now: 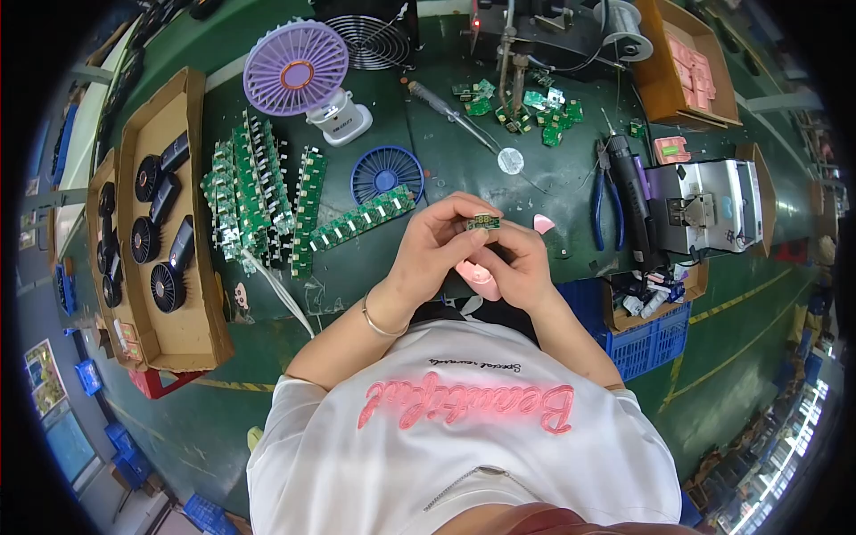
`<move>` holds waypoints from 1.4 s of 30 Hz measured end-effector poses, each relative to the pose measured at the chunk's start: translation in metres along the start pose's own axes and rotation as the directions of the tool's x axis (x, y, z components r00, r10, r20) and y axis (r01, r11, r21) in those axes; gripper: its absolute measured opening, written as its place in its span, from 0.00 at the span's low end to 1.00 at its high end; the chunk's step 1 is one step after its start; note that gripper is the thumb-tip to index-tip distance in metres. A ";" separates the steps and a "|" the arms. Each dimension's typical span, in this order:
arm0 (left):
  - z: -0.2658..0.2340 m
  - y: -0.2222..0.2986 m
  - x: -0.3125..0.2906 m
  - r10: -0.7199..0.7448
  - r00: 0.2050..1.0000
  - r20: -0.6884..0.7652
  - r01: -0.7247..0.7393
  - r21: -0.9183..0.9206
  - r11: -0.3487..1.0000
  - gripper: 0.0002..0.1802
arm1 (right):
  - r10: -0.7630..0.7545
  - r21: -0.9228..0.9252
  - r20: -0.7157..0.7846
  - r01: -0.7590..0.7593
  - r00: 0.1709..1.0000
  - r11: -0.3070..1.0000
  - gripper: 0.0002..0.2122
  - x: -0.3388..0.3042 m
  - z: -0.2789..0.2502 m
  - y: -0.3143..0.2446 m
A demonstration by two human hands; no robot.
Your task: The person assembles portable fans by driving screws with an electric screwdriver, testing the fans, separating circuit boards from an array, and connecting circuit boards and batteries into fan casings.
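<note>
A small green circuit board with a display is pinched at the fingertips of both hands, in front of my body at the table's near edge. My left hand is closed on its left side. My right hand grips it from the right, fingers curled. Below the fingers a pink plastic housing shows, partly covered by my hands; which hand bears it I cannot tell. Just beyond lie a strip of green circuit boards and a blue round fan grille. A pink piece lies by my right hand.
More board strips lie left, beside a cardboard tray of dark handheld fans. A purple fan stands at the back. Rightward are blue-handled pliers, a black electric screwdriver, a metal-and-white device and a solder spool.
</note>
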State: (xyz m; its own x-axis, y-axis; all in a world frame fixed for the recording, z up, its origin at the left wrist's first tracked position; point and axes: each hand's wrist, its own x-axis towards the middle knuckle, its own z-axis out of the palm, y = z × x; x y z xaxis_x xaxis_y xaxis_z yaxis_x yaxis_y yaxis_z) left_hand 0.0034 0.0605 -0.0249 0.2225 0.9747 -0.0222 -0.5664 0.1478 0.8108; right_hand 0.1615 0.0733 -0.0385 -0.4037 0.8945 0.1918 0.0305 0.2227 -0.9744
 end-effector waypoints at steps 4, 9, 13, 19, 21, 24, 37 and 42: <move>0.004 0.006 -0.003 -0.012 1.000 -0.026 0.013 0.032 0.999 0.13 | 0.126 0.052 0.043 -0.128 0.991 0.990 0.05 -0.002 -0.004 -0.012; 0.005 0.030 -0.024 0.065 0.997 0.040 -0.074 0.285 0.956 0.17 | 0.051 0.253 0.244 -0.114 0.968 0.961 0.02 -0.002 -0.016 -0.047; 0.021 0.041 -0.039 -0.079 0.996 -0.052 0.090 0.259 0.962 0.19 | 0.177 0.058 0.275 -0.200 0.945 0.978 0.02 -0.004 -0.024 -0.078; 0.028 0.046 -0.046 -0.098 0.995 0.006 0.086 0.421 0.903 0.20 | 0.195 0.036 0.347 -0.221 0.917 0.975 0.03 -0.006 -0.033 -0.087; 0.032 0.051 -0.048 -0.141 0.990 0.004 0.122 0.480 0.869 0.20 | 0.160 -0.013 0.389 -0.169 0.907 0.986 0.03 -0.007 -0.036 -0.088; 0.031 0.049 -0.049 -0.109 0.993 0.043 0.063 0.584 0.809 0.20 | 0.194 0.004 0.373 -0.211 0.907 0.977 0.03 -0.012 -0.035 -0.088; 0.046 0.055 -0.052 0.050 0.952 0.302 -0.290 0.836 0.466 0.17 | 0.194 0.026 0.364 -0.219 0.911 0.975 0.05 -0.028 -0.037 -0.098; 0.047 0.048 -0.061 0.098 0.963 0.250 -0.267 0.847 0.460 0.17 | 0.201 -0.009 0.353 -0.212 0.914 0.977 0.04 -0.034 -0.033 -0.096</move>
State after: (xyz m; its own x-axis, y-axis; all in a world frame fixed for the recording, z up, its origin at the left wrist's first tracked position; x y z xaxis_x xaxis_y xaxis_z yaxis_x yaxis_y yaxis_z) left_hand -0.0004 0.0005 0.0427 0.3571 0.9114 0.2046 0.3521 -0.3342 0.8743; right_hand 0.2022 0.0345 0.0527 -0.6854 0.7255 -0.0620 0.1232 0.0317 -0.9919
